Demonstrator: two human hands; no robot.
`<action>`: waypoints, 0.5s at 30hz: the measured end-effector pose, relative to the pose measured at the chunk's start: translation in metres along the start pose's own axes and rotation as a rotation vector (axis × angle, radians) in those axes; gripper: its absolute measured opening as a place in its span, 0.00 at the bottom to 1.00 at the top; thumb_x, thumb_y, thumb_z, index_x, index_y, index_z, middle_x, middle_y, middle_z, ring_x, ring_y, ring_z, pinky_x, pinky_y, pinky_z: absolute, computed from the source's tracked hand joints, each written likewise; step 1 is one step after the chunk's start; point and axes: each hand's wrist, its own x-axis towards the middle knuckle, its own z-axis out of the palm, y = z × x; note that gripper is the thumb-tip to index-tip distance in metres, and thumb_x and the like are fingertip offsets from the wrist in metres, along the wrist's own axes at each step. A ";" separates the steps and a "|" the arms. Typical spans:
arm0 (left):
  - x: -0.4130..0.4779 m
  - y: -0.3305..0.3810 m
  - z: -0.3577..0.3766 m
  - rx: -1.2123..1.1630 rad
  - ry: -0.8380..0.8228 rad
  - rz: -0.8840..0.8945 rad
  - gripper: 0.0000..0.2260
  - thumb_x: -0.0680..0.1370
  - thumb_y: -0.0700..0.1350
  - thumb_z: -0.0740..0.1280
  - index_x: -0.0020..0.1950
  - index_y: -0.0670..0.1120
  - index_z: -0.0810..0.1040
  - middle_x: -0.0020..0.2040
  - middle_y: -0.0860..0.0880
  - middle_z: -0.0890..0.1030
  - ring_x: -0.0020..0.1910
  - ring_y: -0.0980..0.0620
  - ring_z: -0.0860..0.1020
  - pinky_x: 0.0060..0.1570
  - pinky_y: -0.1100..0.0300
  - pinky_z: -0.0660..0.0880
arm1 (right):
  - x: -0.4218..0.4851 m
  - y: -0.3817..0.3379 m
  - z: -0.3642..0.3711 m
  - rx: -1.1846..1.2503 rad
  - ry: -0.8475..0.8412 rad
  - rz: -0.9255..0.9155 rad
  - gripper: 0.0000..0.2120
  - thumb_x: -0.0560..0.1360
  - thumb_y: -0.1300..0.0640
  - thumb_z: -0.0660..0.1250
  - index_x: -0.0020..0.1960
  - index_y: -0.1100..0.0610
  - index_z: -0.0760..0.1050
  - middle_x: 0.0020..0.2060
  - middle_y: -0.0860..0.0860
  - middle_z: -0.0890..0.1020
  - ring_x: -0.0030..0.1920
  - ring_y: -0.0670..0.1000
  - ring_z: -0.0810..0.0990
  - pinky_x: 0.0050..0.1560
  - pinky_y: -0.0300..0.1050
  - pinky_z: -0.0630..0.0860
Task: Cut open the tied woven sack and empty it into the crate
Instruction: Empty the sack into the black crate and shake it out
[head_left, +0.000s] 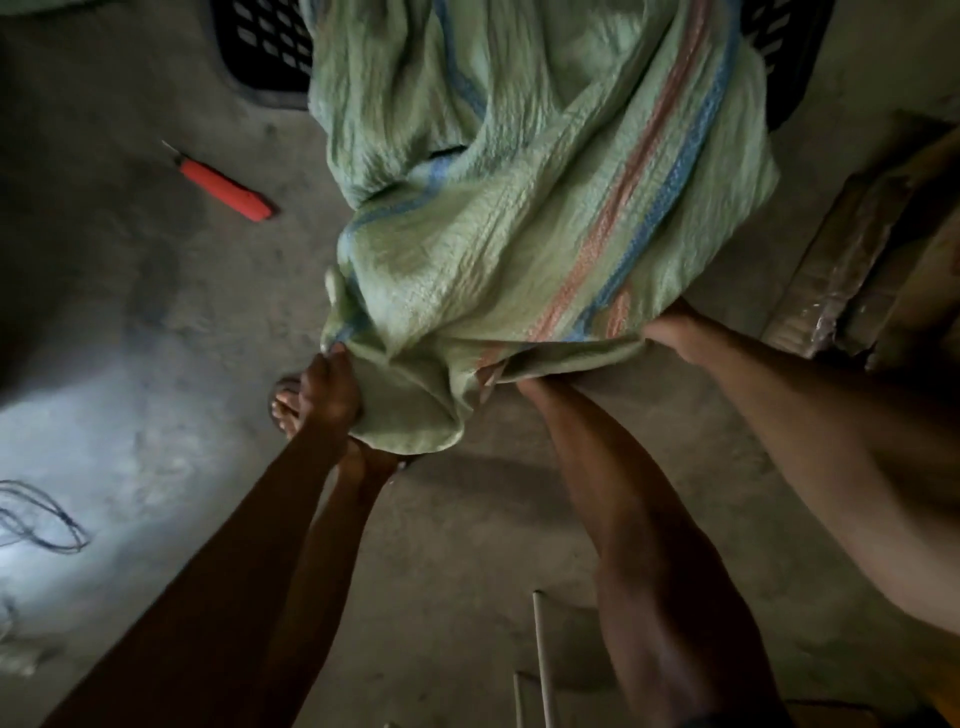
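Left hand (328, 395) and right hand (670, 332) each clenched on near sack (519, 218) corners; far end over crate (265, 47); cutter (224, 189) on floor, left.

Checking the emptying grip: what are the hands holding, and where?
Both hold the sack by its bottom: left hand at one corner, right hand at the other.

No lettering, label, brand or number can be read anywhere in this dim view — the green woven sack (524, 208) shows only blue and pink stripes, the red utility knife (226, 189) on the floor carries no legible marking.
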 end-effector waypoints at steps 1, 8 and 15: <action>-0.009 0.002 -0.004 -0.022 -0.034 -0.006 0.40 0.64 0.79 0.48 0.70 0.64 0.70 0.76 0.39 0.70 0.76 0.34 0.66 0.73 0.37 0.65 | -0.015 -0.005 -0.001 -0.020 0.001 -0.006 0.21 0.78 0.60 0.64 0.70 0.64 0.70 0.68 0.63 0.74 0.68 0.63 0.73 0.68 0.56 0.71; -0.075 0.018 -0.055 -0.192 -0.100 0.122 0.40 0.66 0.78 0.51 0.69 0.57 0.75 0.69 0.40 0.78 0.70 0.36 0.73 0.71 0.36 0.68 | -0.151 -0.028 -0.012 0.062 0.138 -0.027 0.22 0.82 0.51 0.58 0.72 0.62 0.67 0.69 0.64 0.72 0.69 0.64 0.70 0.67 0.51 0.69; -0.219 0.085 -0.160 -0.308 -0.091 0.261 0.23 0.84 0.57 0.57 0.71 0.44 0.77 0.68 0.38 0.79 0.68 0.39 0.76 0.69 0.46 0.73 | -0.282 -0.046 -0.088 0.152 0.228 -0.037 0.23 0.82 0.54 0.58 0.76 0.58 0.62 0.71 0.62 0.71 0.71 0.63 0.70 0.69 0.50 0.68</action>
